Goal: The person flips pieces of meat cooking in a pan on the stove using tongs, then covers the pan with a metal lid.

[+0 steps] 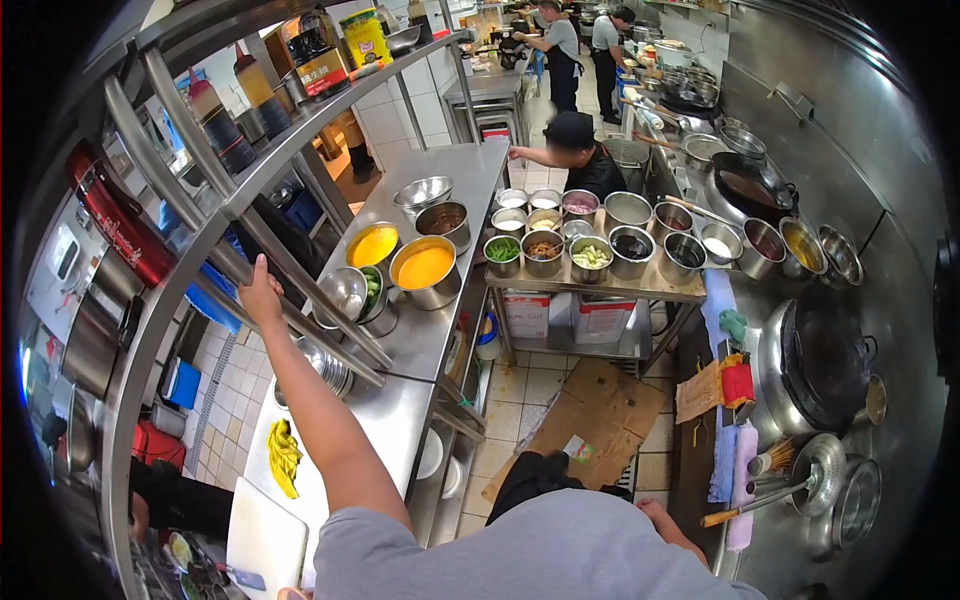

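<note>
My left arm reaches forward over the white work surface (385, 430). At its end, my left hand (262, 297) is beside the slanting steel post of the shelf (240, 268), with one finger stretched out and nothing visible in it. Whether it touches the post I cannot tell. Past it stand a metal bowl (343, 292) and pots of orange-yellow liquid (424, 266). My right hand (655, 512) hangs low beside my body, near the stove's edge; its fingers are mostly hidden. A yellow cloth (284, 458) lies left of my forearm.
Several metal pots of ingredients (591, 256) fill the stand ahead. A person in a black cap (572, 135) is behind it. Woks (825, 340) and a perforated ladle (820, 480) are at right. Flattened cardboard (590, 415) covers floor tiles. Sauce bottles (262, 92) line the upper shelf.
</note>
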A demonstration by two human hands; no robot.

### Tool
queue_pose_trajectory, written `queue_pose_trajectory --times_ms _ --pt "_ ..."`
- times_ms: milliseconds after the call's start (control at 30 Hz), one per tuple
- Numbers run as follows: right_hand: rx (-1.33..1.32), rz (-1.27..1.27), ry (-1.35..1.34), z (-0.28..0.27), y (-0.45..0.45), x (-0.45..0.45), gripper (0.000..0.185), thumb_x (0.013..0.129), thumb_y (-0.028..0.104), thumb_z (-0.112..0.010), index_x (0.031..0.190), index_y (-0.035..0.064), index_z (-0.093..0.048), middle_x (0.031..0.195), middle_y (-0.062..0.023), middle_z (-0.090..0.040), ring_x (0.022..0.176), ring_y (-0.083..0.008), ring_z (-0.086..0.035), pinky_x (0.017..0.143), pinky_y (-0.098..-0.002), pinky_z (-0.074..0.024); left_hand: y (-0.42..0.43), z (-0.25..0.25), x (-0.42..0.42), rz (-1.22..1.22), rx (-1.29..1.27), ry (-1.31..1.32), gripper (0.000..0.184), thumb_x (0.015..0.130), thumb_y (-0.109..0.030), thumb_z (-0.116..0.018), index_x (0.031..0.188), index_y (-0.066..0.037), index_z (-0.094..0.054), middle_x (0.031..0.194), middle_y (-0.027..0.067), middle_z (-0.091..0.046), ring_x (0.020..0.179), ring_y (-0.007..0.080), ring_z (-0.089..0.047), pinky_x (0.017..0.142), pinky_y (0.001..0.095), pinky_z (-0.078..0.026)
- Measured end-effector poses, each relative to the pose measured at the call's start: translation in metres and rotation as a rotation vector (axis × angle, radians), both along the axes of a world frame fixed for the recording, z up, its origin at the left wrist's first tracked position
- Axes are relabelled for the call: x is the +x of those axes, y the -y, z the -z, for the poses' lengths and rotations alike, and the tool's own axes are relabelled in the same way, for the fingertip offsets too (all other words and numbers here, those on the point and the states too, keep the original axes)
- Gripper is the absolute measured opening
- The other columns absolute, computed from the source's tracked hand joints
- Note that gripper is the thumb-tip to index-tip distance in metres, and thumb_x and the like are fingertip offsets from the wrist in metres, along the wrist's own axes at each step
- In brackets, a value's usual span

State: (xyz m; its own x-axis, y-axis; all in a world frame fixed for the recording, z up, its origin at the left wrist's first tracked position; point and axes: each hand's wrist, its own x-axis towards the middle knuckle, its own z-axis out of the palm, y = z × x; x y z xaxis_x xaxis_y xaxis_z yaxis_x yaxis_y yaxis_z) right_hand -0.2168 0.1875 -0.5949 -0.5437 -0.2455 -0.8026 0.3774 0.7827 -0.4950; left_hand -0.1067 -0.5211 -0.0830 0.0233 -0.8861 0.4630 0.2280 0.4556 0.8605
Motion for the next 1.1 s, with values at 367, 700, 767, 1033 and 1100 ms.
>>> queue_pose_trajectory --times_ms 367,700,767,1033,1100 --pt "-0.08 0.035 0.036 0.052 0.001 -0.019 0.016 0.08 0.015 -0.047 0.083 0.0096 -0.062 0.06 -0.0035 -0.055 0.039 -0.0136 -0.042 0.035 -0.0294 -0.033 -0.003 0.0 -0.001 -0.022 -0.011 0.015 0.023 0.079 -0.022 -0.062 0.066 -0.008 -0.049 0.047 -0.0013 -0.039 0.038 0.0073 -0.037 0.036 0.0213 -0.031" --pt "-0.104 0.036 -0.014 0.03 0.008 -0.014 0.017 0.08 0.014 -0.051 0.087 0.0095 -0.066 0.063 -0.0037 -0.059 0.038 -0.0117 -0.04 0.034 -0.0282 -0.0312 0.007 0.003 0.003 0.002 0.0 0.029 0.025 0.079 -0.024 -0.062 0.066 -0.008 -0.048 0.047 -0.0008 -0.041 0.039 0.0075 -0.038 0.037 0.0218 -0.032" --pt "-0.125 0.046 -0.034 0.04 0.001 -0.01 0.016 0.08 0.016 -0.053 0.086 0.0105 -0.066 0.063 -0.0029 -0.059 0.038 -0.0118 -0.04 0.036 -0.0289 -0.0319 0.009 0.004 0.002 0.0 0.007 0.044 0.025 0.079 -0.024 -0.062 0.066 -0.009 -0.047 0.047 -0.0008 -0.041 0.039 0.0075 -0.038 0.037 0.0217 -0.032" --pt "-0.124 0.102 -0.037 0.074 -0.023 0.006 0.013 0.079 0.018 -0.057 0.085 0.0114 -0.067 0.063 -0.0036 -0.058 0.046 -0.0126 -0.046 0.043 -0.0293 -0.0376 0.015 0.007 0.004 0.016 0.005 0.026 0.023 0.078 -0.024 -0.063 0.068 -0.007 -0.05 0.047 -0.0009 -0.041 0.039 0.0073 -0.038 0.037 0.0216 -0.032" --pt "-0.116 0.082 -0.06 0.072 -0.026 0.008 0.014 0.08 0.02 -0.058 0.085 0.0114 -0.067 0.063 -0.0047 -0.058 0.046 -0.0124 -0.046 0.043 -0.0295 -0.0383 0.018 0.008 0.005 0.04 -0.007 0.027 0.023 0.077 -0.024 -0.065 0.072 -0.006 -0.051 0.047 -0.0002 -0.042 0.039 0.0077 -0.039 0.037 0.0217 -0.033"
